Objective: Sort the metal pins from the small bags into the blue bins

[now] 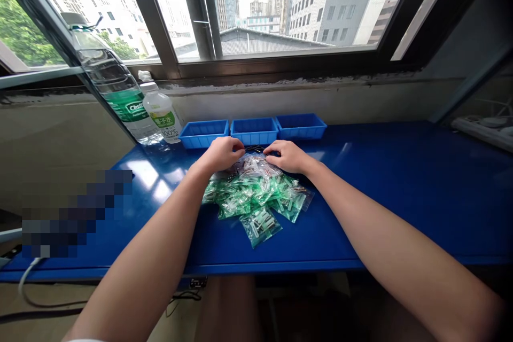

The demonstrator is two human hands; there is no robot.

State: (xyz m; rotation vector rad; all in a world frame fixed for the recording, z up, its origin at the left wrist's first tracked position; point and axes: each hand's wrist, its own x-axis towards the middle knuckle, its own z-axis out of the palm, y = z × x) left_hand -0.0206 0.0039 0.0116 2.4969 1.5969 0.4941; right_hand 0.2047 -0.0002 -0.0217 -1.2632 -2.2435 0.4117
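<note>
A heap of small clear zip bags lies mid-table, with green-tinted bags [248,195] in front and clear, reddish-looking bags [258,164] behind. The nearest green bag [261,226] shows short pale and metallic pieces inside. Several thin dark pieces [254,148] lie at the heap's far end, between my hands. My left hand [225,154] rests at the heap's far left, fingers loosely curved with a gap between thumb and forefinger. On the far right, my right hand [289,156] mirrors it, thumb and fingers apart. Nothing shows in either hand; the undersides are hidden.
Three blue trays stand in a row behind the heap: left tray [204,141], middle tray [254,139] and right tray [302,132]. A large water bottle [120,101] and a smaller bottle [162,112] stand at the back left of the blue table [401,197]. A power strip [484,131] sits far right.
</note>
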